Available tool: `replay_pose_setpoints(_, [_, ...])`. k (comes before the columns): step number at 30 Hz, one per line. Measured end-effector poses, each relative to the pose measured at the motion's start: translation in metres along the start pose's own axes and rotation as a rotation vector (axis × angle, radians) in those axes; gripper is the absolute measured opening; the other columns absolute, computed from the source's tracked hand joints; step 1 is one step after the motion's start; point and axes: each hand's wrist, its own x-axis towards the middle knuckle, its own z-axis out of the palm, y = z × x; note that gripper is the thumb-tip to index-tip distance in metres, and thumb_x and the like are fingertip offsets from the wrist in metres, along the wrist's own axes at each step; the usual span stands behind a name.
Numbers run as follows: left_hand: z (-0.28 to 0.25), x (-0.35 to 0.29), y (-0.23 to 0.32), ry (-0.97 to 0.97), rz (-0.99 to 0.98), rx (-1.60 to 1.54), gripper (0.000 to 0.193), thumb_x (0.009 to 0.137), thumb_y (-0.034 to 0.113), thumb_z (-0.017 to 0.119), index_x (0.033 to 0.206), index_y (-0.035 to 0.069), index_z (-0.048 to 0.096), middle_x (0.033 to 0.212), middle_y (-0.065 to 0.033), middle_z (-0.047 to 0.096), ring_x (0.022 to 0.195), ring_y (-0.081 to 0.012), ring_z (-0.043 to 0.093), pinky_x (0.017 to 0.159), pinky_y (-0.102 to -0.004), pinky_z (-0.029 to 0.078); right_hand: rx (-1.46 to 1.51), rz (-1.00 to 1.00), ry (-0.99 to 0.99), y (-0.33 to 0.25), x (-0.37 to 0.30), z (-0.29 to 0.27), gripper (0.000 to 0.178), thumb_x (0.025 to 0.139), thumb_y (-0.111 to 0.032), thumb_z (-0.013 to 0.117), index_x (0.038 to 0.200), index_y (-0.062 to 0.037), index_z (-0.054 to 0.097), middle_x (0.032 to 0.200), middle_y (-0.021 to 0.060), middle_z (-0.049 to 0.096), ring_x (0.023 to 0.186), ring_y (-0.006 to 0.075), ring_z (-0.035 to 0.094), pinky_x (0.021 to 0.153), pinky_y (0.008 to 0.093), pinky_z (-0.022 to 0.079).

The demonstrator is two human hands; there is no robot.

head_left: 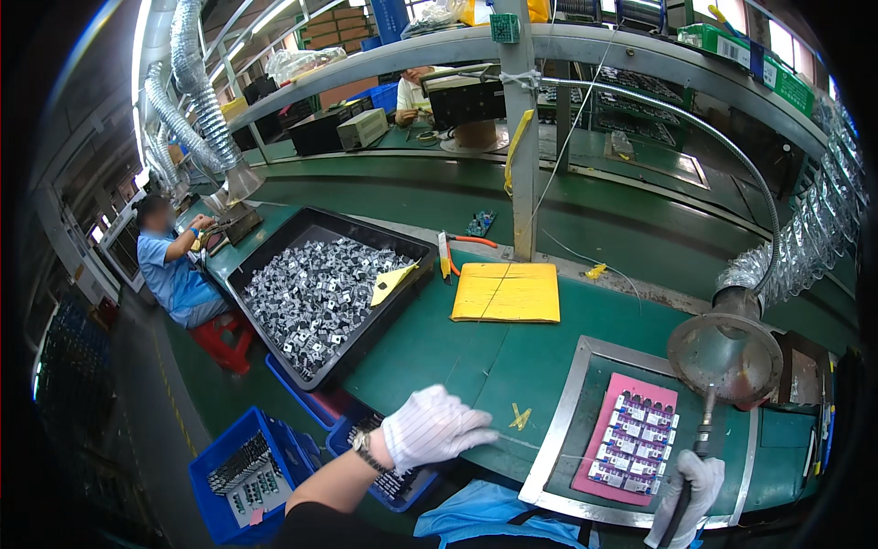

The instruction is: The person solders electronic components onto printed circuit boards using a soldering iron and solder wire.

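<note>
My right hand (697, 483), in a white glove, is wrapped round the dark handle of a soldering iron (704, 434), its metal tip pointing up and away. Left of the iron lies a pink board (596, 439) carrying rows of small white-and-purple circuit modules (636, 444) with black parts along their far edge. My left hand (437, 428), also gloved, hovers over the green bench left of the board, its fingers pinched together. From its fingertips a thin strand of solder wire (530, 446) runs toward the board.
A black tray (416, 249) heaped with small metal parts stands at left. Beyond my hands lie a yellow pad (505, 293) and orange-handled pliers (473, 242). A fume funnel (727, 352) hangs above the board's far right. Blue bins (212, 494) sit below; a co-worker (174, 265) sits far left.
</note>
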Motion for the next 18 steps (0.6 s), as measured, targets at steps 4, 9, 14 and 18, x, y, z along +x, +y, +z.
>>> replay_pose_setpoints(4, [-0.012, -0.029, 0.017, -0.313, -0.408, -0.257, 0.055, 0.089, 0.044, 0.066, 0.127, 0.006, 0.055, 0.096, -0.0115, 0.072, 0.071, -0.0260, 0.069, 0.067, -0.0350, 0.053, -0.035, -0.150, 0.045, -0.007, 0.000, 0.019, 0.029, 0.073, 0.000, 0.065, 0.097, -0.0137, 0.056, 0.075, 0.0001, 0.056, 0.066, 0.0222, 0.048, 0.071, 0.0382, 0.038])
replay_pose_setpoints(9, [-0.012, -0.070, 0.029, 0.073, -0.883, -0.415, 0.079, 0.091, 0.027, 0.066, 0.147, -0.007, 0.022, 0.131, -0.0216, 0.059, 0.076, -0.0230, 0.072, 0.072, -0.0306, 0.056, 0.184, -0.087, 0.002, -0.016, 0.005, 0.020, 0.019, 0.078, 0.006, 0.072, 0.089, -0.0090, 0.074, 0.063, 0.0037, 0.052, 0.059, 0.0162, 0.051, 0.055, 0.0322, 0.040])
replay_pose_setpoints(14, [0.018, -0.105, 0.012, 0.482, -1.094, -0.865, 0.067, 0.098, 0.023, 0.055, 0.147, -0.009, 0.023, 0.130, -0.0259, 0.056, 0.089, -0.0243, 0.071, 0.073, -0.0285, 0.058, 0.041, -0.206, -0.010, -0.021, -0.011, 0.020, 0.030, 0.071, -0.002, 0.066, 0.097, -0.0156, 0.057, 0.074, 0.0010, 0.055, 0.066, 0.0229, 0.049, 0.070, 0.0382, 0.038])
replay_pose_setpoints(18, [0.008, -0.058, 0.016, 0.522, -1.051, -0.901, 0.048, 0.098, 0.012, 0.055, 0.138, -0.009, 0.041, 0.111, -0.0199, 0.065, 0.087, -0.0185, 0.067, 0.073, -0.0282, 0.056, -0.011, -0.120, -0.027, -0.023, -0.002, 0.019, 0.031, 0.072, -0.005, 0.069, 0.099, -0.0172, 0.060, 0.071, 0.0002, 0.049, 0.063, 0.0229, 0.048, 0.066, 0.0380, 0.037])
